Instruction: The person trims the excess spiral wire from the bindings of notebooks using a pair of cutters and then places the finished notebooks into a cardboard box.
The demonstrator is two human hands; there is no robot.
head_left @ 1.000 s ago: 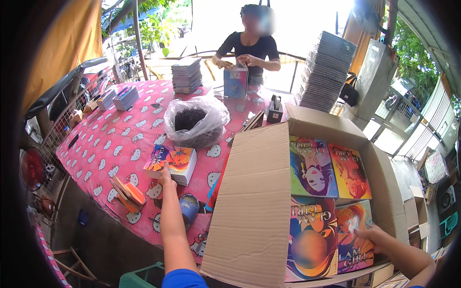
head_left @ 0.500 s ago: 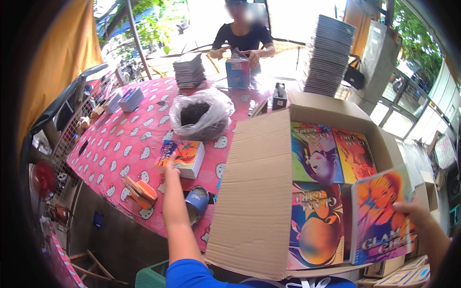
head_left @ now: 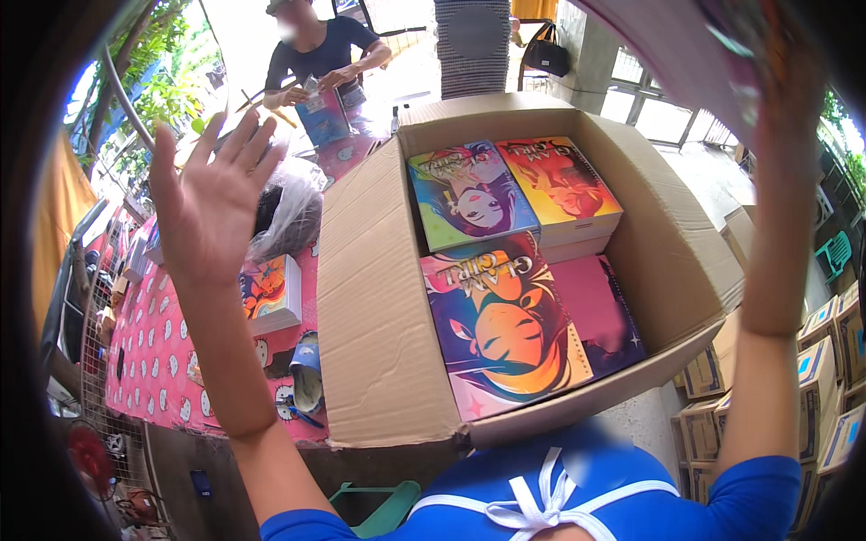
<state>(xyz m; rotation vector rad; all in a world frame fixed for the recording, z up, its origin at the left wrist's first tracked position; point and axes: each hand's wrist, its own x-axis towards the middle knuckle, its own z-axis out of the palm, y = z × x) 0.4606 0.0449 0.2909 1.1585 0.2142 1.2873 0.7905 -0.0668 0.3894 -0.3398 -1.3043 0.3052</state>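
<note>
Left hand (head_left: 209, 194): raised, fingers spread wide, empty, above the pink tablecloth (head_left: 167, 338). Right hand (head_left: 789, 86): raised far right, gripping a book (head_left: 686, 54) at top edge. Open cardboard box (head_left: 379, 316): centre, holding stacked colourful books (head_left: 501, 316).

Matt brown corrugated cardboard box (head_left: 379, 298), glossy paper-covered books (head_left: 505, 325) inside, printed pink cloth table cover (head_left: 153, 352), crinkled clear plastic bag (head_left: 289, 216)
</note>
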